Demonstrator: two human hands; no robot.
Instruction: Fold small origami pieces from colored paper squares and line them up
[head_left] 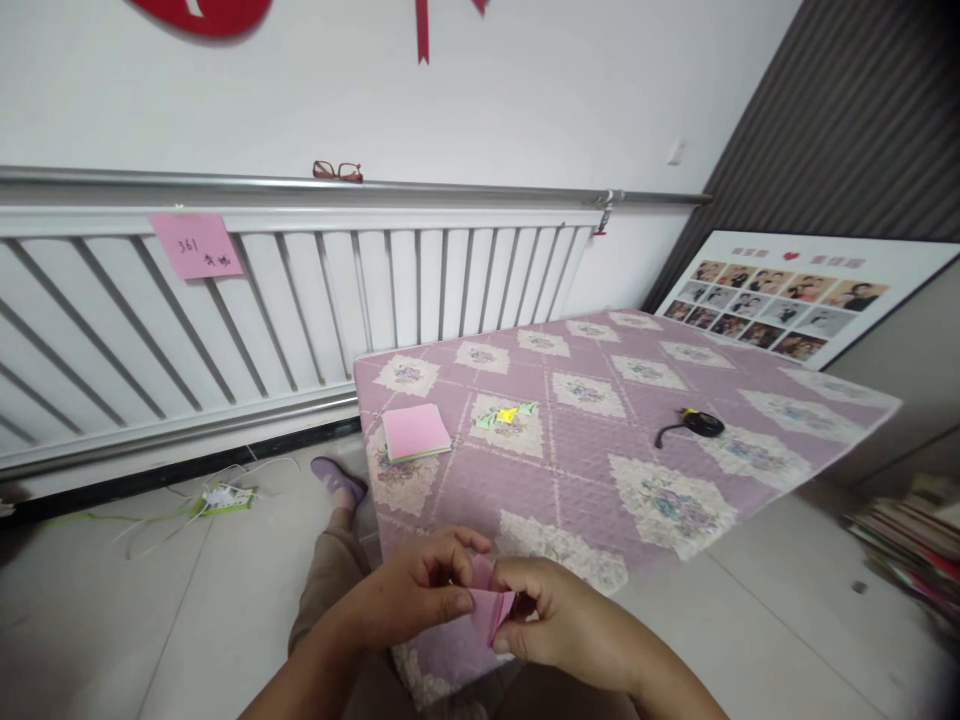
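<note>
Two bare hands meet at the lower middle of the frame, sharing one small folded pink paper (484,608) held just above the near edge of the cloth-covered tabletop (461,500). The left hand (420,592) pinches the paper's left edge between thumb and bent forefinger, while its outer fingers stand loosely off; the right hand (566,615) pinches the right side, thumb below and forefinger above, its other fingers curled in and mostly hidden. Gripping from opposite sides probably keeps the layers lined up and lets each thumb press on a crease, and holding it close to the body likely gives a clear look down at the folds. Left of the tabletop's middle, a pink paper stack (416,430) lies flat near the edge, presumably so that sheets stay within easy reach. Just right of it, a yellow folded piece (507,415) sits between green folded pieces (486,421), grouped in a short row, perhaps to keep them apart from the loose sheets and away from the hands. Further right, a coiled black cable (703,424) rests well apart, seemingly out of the working area.
</note>
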